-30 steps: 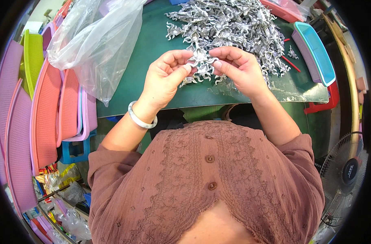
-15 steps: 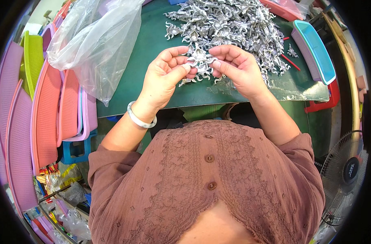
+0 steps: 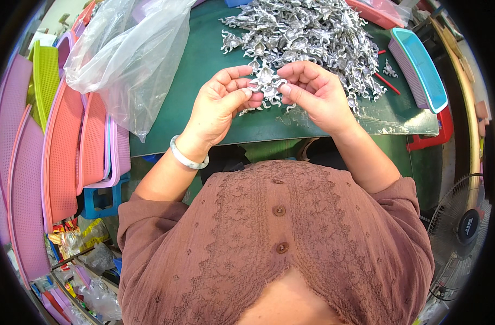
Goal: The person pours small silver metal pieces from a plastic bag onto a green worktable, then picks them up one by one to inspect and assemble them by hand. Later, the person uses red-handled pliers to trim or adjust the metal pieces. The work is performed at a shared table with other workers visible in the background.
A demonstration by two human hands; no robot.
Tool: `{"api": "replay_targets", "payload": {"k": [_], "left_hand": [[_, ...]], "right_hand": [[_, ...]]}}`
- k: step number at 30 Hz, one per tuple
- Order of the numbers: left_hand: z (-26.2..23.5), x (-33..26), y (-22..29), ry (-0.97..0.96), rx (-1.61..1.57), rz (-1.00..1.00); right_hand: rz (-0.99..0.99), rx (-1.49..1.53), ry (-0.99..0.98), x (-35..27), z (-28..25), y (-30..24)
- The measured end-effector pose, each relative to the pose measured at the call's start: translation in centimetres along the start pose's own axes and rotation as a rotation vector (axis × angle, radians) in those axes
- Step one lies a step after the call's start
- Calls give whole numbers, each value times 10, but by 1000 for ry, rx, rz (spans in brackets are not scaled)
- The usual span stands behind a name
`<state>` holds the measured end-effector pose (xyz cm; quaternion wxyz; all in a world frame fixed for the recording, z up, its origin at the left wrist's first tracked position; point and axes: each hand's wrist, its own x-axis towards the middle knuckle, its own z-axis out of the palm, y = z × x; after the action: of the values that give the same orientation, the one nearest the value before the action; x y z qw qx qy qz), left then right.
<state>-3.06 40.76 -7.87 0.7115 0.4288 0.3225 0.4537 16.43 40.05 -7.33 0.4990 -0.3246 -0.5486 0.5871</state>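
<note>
Blouse [image 3: 198,271] was dusty brown, thin cloth, lightly crinkled. Three round brown buttons [image 3: 280,210] ran down middle front. Bands of darker embroidery [image 3: 238,216], scrolled and floral, flanked button row; small stitched motifs [image 3: 189,251] dotted cloth farther out. Sleeves [image 3: 147,222] were short and loose, ends looking folded back. Neckline [image 3: 265,292] was V-shaped, edge ragged (threads looked frayed there). Left wrist [image 3: 197,142] wore smooth round bangle [image 3: 183,157], whitish with grey-green mottling.

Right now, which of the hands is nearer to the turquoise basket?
Right. The right hand is to the left of the turquoise basket; the left hand is farther left, on the far side of the silvery metal piece both pinch.
</note>
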Motion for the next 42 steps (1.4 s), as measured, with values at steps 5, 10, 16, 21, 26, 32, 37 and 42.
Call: {"api": "replay_targets", "payload": {"k": [5, 10, 16, 21, 26, 32, 37, 42], "left_hand": [[-1, 0, 1, 4, -9, -12], [-1, 0, 0, 2, -17, -15], [2, -1, 3, 11, 32, 33], [3, -2, 3, 14, 40, 39], [5, -4, 4, 6, 50, 47], [5, -4, 5, -8, 49, 54], [5, -5, 5, -10, 41, 55], [4, -4, 4, -11, 46, 58]], "right_hand": [[1, -11, -17, 0, 1, 0], [3, -31, -26, -1, 1, -2], [-7, -22, -17, -3, 1, -1], [26, -24, -19, -4, -1, -1], [34, -1, -17, -5, -3, -1], [55, 9, -10, -5, -5, -1], [59, 14, -11, -6, -5, 0], [62, -14, -13, -6, -5, 0]]}}
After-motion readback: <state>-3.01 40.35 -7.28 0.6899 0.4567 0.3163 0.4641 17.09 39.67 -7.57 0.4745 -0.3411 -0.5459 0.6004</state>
